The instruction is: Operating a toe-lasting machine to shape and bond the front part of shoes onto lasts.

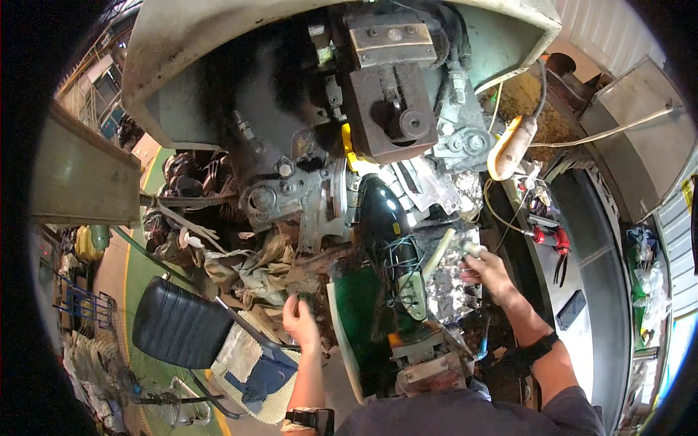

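Note:
A glossy black lace-up shoe (384,218) is in the machine, toe pointing away from me, its loose laces (398,263) around the opening. Beneath its near end shows a pale green block (413,296). On the right, my right hand (488,275) is closed around a small pale piece (474,249) whose kind I cannot make out. A pale yellowish stick (438,254) stands at a slant between that hand and the shoe. My left hand (299,321) is left of the shoe, fingers curled, with something dark at the fingertips that I cannot identify.
The machine's dark metal head (392,109) overhangs the shoe. A yellowed handheld switch (512,147) hangs from a cable on the right. A phone (571,310) lies on the right ledge. At left are a black chair (178,323) and piled tan cloth (251,269).

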`<action>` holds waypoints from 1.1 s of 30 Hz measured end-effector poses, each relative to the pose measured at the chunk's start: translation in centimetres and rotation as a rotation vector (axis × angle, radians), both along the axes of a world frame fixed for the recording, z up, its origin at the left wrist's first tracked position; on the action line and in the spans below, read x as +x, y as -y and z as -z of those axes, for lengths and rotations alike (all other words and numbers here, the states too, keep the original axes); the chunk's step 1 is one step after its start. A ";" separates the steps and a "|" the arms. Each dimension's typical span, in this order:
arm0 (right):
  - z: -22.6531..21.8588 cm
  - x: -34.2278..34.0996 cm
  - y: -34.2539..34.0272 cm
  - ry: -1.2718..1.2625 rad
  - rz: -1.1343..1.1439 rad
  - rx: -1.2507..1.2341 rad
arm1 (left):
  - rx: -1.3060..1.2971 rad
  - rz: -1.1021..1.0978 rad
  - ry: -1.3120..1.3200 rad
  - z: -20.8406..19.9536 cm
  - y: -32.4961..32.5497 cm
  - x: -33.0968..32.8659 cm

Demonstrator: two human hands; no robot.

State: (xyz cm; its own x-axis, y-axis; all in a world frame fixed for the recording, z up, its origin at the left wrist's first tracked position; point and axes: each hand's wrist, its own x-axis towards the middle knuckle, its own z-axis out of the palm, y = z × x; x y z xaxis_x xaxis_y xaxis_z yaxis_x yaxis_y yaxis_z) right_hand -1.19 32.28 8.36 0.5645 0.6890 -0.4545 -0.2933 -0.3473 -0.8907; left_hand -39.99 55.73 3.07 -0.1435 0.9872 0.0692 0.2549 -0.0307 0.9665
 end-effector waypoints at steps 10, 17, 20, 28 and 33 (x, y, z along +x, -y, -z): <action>7.7 2.0 1.4 0.193 0.183 -0.354 | -0.042 -0.075 -0.407 3.7 0.5 -2.4; -2.2 -0.7 2.2 0.240 -0.049 0.129 | -0.032 0.423 0.173 -11.7 6.3 4.6; -3.5 -4.6 1.4 0.347 -0.245 0.234 | 0.100 0.584 -0.158 -16.1 9.6 11.0; -3.5 -7.5 1.5 1.100 -0.044 0.306 | 0.266 0.445 -0.516 -17.0 13.0 16.8; -3.2 -7.4 1.4 0.967 -0.005 0.416 | 0.276 0.442 -0.519 -16.6 12.8 16.6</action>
State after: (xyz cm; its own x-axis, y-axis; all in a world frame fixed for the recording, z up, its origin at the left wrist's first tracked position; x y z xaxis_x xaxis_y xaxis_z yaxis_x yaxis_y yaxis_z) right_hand -8.59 30.84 11.60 0.5571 0.6910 0.4605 0.6065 0.0402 -0.7940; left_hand -23.39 42.90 19.69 0.3825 0.8821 0.2749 0.5849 -0.4615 0.6671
